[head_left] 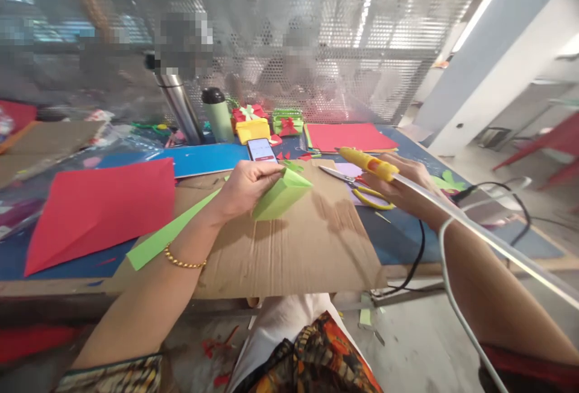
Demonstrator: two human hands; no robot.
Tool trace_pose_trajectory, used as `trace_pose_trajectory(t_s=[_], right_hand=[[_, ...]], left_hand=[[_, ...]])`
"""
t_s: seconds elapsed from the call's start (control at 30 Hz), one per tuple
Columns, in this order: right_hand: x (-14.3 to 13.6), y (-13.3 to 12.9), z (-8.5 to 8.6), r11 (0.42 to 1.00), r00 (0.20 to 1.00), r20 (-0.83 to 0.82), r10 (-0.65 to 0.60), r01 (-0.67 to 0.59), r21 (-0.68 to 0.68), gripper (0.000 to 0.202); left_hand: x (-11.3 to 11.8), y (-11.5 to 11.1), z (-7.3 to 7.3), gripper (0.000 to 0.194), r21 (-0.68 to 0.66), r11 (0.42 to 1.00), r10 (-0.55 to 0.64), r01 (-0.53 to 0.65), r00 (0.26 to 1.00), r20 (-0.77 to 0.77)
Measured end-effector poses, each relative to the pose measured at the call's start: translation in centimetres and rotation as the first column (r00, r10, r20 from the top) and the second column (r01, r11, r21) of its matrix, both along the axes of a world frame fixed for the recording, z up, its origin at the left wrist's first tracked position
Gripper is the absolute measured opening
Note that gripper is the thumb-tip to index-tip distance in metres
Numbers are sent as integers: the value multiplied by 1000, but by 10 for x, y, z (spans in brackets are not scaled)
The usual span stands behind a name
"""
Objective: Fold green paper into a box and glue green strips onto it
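Observation:
Pinched between the thumb and fingers of my left hand (246, 185) is a folded piece of light green paper (283, 197), held just above a cardboard sheet (298, 254). My right hand (402, 179) grips a yellow hot glue gun (368, 163), its nozzle aimed left and a long clear glue stick (488, 239) trailing from its back. Beside that hand lie scissors with yellow handles (371, 197). A long green paper strip (174, 230) runs under my left forearm.
Red paper (108, 212) lies at the left and a red stack (348, 138) at the back. A phone (261, 150), green bottle (218, 116), steel flask (178, 103) and small paper gift boxes (253, 131) stand along the mesh screen. A black cable (420, 254) hangs at right.

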State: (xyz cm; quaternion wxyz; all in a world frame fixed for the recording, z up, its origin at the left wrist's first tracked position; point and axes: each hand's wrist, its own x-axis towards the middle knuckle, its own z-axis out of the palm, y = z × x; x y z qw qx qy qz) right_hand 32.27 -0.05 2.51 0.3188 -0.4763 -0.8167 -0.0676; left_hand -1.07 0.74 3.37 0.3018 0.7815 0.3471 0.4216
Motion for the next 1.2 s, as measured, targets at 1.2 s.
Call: trace_pose_trajectory(t_s=[1.2], right_hand=[[71, 22, -24, 833, 861, 359, -360, 470, -293, 39]], left_hand=[[8, -8, 2, 53, 53, 998, -32, 39, 991, -128]])
